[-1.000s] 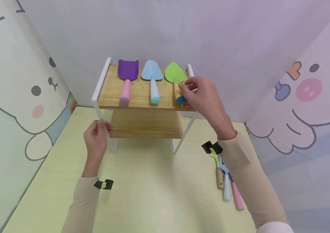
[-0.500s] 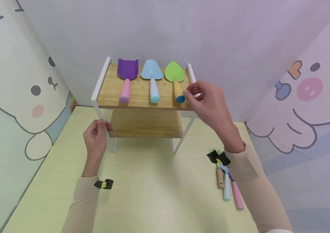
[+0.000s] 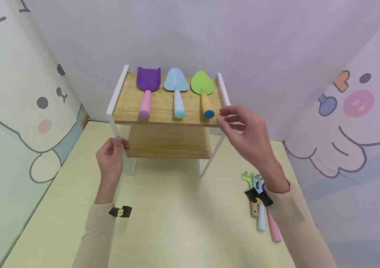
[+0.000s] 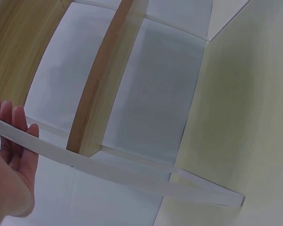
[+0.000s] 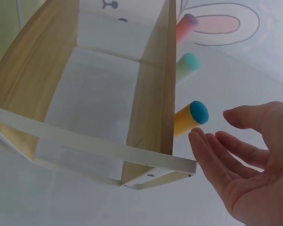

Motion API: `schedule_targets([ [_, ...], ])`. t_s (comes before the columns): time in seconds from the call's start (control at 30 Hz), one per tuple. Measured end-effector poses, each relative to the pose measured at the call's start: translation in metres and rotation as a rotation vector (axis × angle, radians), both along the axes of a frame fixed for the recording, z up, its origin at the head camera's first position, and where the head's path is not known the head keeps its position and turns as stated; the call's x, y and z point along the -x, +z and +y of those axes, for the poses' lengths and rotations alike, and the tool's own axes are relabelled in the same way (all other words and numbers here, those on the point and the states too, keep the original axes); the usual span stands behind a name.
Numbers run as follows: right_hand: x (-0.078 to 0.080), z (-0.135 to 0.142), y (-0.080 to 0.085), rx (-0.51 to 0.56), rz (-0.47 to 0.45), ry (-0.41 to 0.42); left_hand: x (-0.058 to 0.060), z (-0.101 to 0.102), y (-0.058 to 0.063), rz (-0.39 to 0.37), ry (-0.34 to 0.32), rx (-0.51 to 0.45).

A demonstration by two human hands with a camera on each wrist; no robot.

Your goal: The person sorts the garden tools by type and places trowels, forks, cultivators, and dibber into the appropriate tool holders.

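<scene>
My left hand (image 3: pixel 110 155) grips the white left front post of a two-tier shelf rack (image 3: pixel 163 139), its fingers wrapped behind the post in the left wrist view. On the top board lie three toy garden tools side by side: a purple shovel (image 3: pixel 148 79) with a pink handle, a light blue trowel (image 3: pixel 176 81), and a green trowel (image 3: pixel 202 82) with a yellow, blue-ended handle. My right hand (image 3: pixel 248 132) hovers at the rack's right front corner, fingers loosely bent and holding nothing. In the right wrist view, the yellow handle (image 5: pixel 184 120) sticks out just beyond those fingers.
Several small hand tools lie on the pale table to the right, partly under my right wrist: a green-headed fork (image 3: pixel 247 177), a light blue fork (image 3: pixel 261 219) and a pink-handled tool (image 3: pixel 274 229). Printed curtains (image 3: pixel 190 33) close off the back and sides.
My right hand has let go of the green trowel's yellow handle and drawn back right and toward me. The trowel stays on the top board. My left hand keeps its grip.
</scene>
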State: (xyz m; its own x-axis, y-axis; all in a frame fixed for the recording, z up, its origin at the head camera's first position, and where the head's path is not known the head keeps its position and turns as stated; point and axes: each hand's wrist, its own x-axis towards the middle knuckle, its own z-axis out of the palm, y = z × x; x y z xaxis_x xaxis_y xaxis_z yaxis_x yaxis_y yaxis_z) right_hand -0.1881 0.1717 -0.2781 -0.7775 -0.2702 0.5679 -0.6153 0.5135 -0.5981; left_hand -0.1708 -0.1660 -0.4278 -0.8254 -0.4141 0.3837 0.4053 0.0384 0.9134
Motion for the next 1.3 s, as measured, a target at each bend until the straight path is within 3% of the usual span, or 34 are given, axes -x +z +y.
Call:
schedule_targets([
  [0.17,-0.004,0.005,-0.008,0.005,0.04,0.047,-0.003,0.001,0.005,-0.016,0.008,0.008],
  [0.47,-0.006,0.012,-0.027,0.005,0.069,0.164,0.0,0.0,0.002,0.025,-0.007,0.004],
  [0.7,-0.008,0.02,-0.045,0.012,0.094,0.194,0.014,-0.009,-0.023,0.03,-0.018,-0.043],
  [0.77,-0.009,0.023,-0.05,0.012,0.099,0.189,0.015,-0.009,-0.025,0.033,-0.022,-0.05],
  [1.1,-0.013,0.033,-0.074,0.044,0.113,0.194,0.001,-0.002,-0.001,0.046,-0.03,-0.033],
  [1.3,-0.016,0.039,-0.09,0.06,0.117,0.175,-0.001,0.0,0.0,0.029,-0.022,0.0],
])
